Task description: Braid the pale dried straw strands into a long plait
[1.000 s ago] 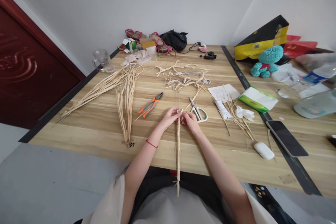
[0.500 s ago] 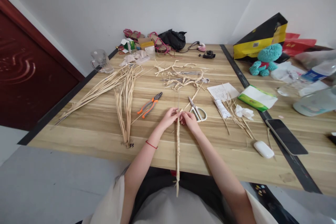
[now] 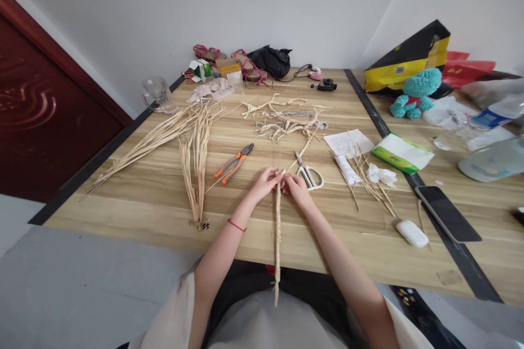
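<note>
Both hands meet at the far end of a pale braided straw strip, which runs toward me and hangs past the table edge. My left hand pinches the strip's end from the left. Opposite it, my right hand is closed on the same end, its fingertips partly hidden. A thin strand or wire sticks out beyond the fingers. White-handled scissors lie just beside my right hand. To the left rest pliers with orange and grey handles.
Long straw bundles lie on the left, near a glass mug. Braided straw pieces are beyond my hands. Rightward are a paper sheet, a white tube, a tissue pack, a phone and a white case.
Almost nothing differs. Both hands stay at the strip's far end, and the view has shifted very slightly.
</note>
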`<state>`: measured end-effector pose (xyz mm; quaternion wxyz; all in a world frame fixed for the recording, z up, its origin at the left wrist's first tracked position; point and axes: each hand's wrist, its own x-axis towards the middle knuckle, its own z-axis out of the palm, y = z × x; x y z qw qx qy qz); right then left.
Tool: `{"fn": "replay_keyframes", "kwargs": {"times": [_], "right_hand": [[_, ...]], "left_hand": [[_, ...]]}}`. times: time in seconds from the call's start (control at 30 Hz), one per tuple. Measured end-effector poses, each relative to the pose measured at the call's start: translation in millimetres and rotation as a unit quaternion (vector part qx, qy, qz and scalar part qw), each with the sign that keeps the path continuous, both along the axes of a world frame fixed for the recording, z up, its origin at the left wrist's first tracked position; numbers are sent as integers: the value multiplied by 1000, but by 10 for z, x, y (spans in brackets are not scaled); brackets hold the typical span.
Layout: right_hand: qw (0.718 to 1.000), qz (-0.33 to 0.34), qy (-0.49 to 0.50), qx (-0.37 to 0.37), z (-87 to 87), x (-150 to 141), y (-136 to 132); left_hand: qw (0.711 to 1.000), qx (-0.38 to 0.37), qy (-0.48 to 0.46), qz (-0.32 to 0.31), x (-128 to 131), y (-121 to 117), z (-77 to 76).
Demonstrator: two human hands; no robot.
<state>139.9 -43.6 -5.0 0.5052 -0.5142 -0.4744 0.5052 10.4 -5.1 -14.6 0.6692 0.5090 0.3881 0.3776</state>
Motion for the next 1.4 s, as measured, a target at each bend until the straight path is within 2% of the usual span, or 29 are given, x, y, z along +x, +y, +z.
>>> {"fn": "replay_keyframes", "kwargs": {"times": [0.3,0.77,0.9,1.17,1.4], "right_hand": [[998,-1,-58,22,35,-25,-39],[978,-2,-197,67,51,-48,-108],[981,-18,-183,57,45,-70,-103],[992,-6,-118,40,29,-64,-69],[995,23,-86,47,120,-91,-113]], "left_hand": [[1000,6,14,1,5,5,-8],[994,67,85,23,13,-13,45],[995,45,84,24,10,-19,76],[997,-40,-35,48,13,-9,97],[986,-101,-115,74,-21,-8,182]]}}
